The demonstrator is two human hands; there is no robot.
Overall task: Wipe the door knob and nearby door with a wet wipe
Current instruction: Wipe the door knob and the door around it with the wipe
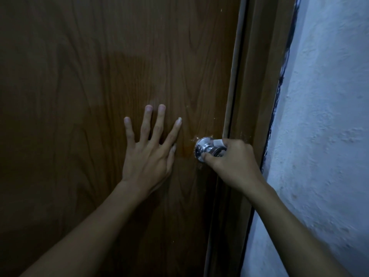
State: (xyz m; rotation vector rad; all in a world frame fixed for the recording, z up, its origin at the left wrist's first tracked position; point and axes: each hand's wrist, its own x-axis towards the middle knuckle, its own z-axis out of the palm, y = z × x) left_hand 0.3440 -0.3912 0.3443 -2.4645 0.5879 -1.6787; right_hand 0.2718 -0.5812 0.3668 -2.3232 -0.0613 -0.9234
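Door knob was shiny chrome with a round plate, sitting at the right edge of the brown wooden door, just beside the door frame. Left of it the door face was wide and bare. The right hand curled its fingers around the knob, with a white wet wipe pinched under them. The left hand pressed flat on the door, fingers spread apart.
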